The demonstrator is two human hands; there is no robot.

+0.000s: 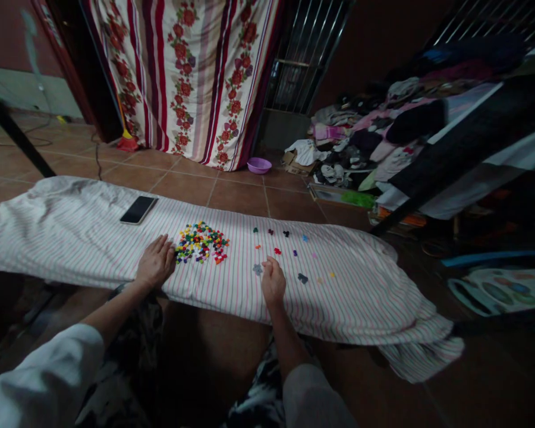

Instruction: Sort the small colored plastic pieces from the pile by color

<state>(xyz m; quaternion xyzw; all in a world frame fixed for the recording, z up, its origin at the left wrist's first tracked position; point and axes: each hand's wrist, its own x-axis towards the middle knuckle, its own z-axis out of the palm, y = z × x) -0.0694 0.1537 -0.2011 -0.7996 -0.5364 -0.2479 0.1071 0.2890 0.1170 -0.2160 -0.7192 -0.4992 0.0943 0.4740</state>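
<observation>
A heap of small multicoloured pieces (pixel 201 242) lies on the striped cloth (pixel 232 291). My left hand (pixel 155 261) rests flat at the heap's left side, fingers stretched out. Further right, my right hand (pixel 273 284) is closed with thumb and finger pinched together; whatever they may hold is too small to make out. Beside it lies a grey cluster of pieces (pixel 257 269). Sorted by colour, little groups sit around that hand, among them red pieces (pixel 277 251), blue pieces (pixel 305 238), black pieces (pixel 286 233) and dark grey pieces (pixel 302 277).
A phone (pixel 138 210) lies on the cloth at the upper left. Beyond, on the tiled floor, are a purple basin (pixel 259 165), a red broom (pixel 127 141) and a heap of clothes (pixel 361 137). A flowered curtain (pixel 187 77) hangs behind.
</observation>
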